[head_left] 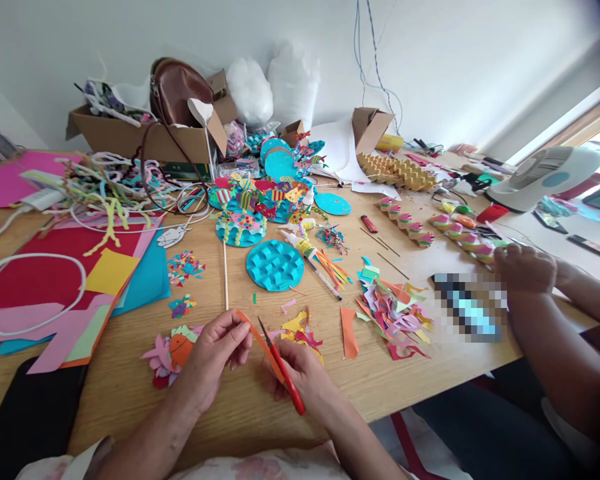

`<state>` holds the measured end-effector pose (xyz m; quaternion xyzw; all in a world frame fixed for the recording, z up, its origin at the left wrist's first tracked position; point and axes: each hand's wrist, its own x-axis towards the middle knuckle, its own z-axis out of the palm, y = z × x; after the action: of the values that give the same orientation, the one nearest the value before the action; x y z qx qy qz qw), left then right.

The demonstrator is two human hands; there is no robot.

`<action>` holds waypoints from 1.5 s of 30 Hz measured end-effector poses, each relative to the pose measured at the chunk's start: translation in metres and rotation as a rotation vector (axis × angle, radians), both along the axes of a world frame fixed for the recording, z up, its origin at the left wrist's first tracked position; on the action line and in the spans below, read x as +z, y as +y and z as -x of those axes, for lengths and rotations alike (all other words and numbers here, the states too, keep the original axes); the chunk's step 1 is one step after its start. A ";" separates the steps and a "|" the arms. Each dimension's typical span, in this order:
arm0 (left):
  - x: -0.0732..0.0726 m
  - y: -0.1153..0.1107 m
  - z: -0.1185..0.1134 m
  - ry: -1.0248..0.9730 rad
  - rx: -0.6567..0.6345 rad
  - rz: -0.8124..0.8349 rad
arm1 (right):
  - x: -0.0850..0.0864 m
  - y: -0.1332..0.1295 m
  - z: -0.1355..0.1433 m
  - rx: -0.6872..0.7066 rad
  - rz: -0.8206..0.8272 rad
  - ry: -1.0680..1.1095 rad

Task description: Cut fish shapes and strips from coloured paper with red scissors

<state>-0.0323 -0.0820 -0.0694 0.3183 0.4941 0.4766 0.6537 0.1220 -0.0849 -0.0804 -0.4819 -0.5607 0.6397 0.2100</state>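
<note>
Between the fingertips of my left hand (220, 347) is one end of a narrow orange paper strip (251, 327). My right hand (300, 377) is closed on red-handled scissors (291, 387), whose dark blades point up and left beside the strip. The strip's lower part runs along the scissors to my right fingers. Left of my left hand lie paper pieces with an orange fish shape (181, 349). Yellow and red scraps (300, 323) lie just behind my right hand. A wider orange paper piece (349, 332) rests to the right.
A blue scaly paper disc (275, 265) lies mid-table, with glue bottles (300, 243) behind it. Colored paper sheets (125, 267) cover the left side. A scrap pile (397, 313) and another person's hands (527, 270) are at the right. Boxes (135, 143) stand behind.
</note>
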 end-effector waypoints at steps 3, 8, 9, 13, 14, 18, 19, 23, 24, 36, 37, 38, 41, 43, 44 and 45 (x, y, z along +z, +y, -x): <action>0.001 0.002 0.002 -0.030 0.062 -0.050 | 0.003 0.000 -0.009 0.015 0.145 0.118; 0.006 0.003 0.004 -0.097 0.162 -0.083 | 0.007 0.002 -0.027 0.068 0.004 -0.102; 0.007 0.003 0.004 -0.105 0.181 -0.088 | 0.008 0.003 -0.030 0.074 -0.046 -0.173; 0.011 0.003 0.005 -0.122 0.242 -0.120 | 0.014 0.008 -0.048 0.046 -0.070 -0.286; 0.011 0.003 0.005 -0.122 0.253 -0.122 | 0.015 0.009 -0.053 0.033 -0.044 -0.270; 0.013 0.002 0.006 -0.130 0.267 -0.125 | 0.023 0.013 -0.069 -0.036 0.001 -0.200; 0.013 0.002 0.005 -0.130 0.267 -0.127 | 0.026 0.014 -0.070 -0.042 0.015 -0.174; 0.013 0.000 0.003 -0.116 0.248 -0.130 | 0.030 0.017 -0.068 0.031 0.070 -0.076; 0.013 0.000 0.002 -0.115 0.235 -0.126 | 0.030 0.017 -0.067 0.064 0.070 -0.044; 0.012 -0.003 -0.001 -0.096 0.086 -0.111 | 0.028 0.019 -0.069 0.086 -0.111 -0.259; 0.013 -0.003 -0.001 -0.088 0.069 -0.106 | 0.028 0.018 -0.068 0.081 -0.162 -0.324; 0.013 -0.004 -0.002 -0.079 0.049 -0.101 | 0.028 0.018 -0.068 0.071 -0.226 -0.399; 0.015 -0.005 -0.003 -0.046 -0.003 -0.086 | 0.029 0.017 -0.068 0.062 -0.387 -0.568; 0.015 -0.006 -0.004 -0.033 -0.024 -0.088 | 0.031 0.017 -0.068 0.086 -0.427 -0.620; 0.015 -0.006 -0.004 -0.031 -0.031 -0.090 | 0.032 0.018 -0.069 0.076 -0.450 -0.660; 0.015 -0.006 -0.004 -0.032 -0.035 -0.091 | 0.034 0.018 -0.069 0.048 -0.476 -0.705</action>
<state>-0.0281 -0.0884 -0.0542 0.3484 0.4558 0.4921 0.6547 0.1910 -0.0667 -0.0464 -0.5963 -0.7411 0.2932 0.0959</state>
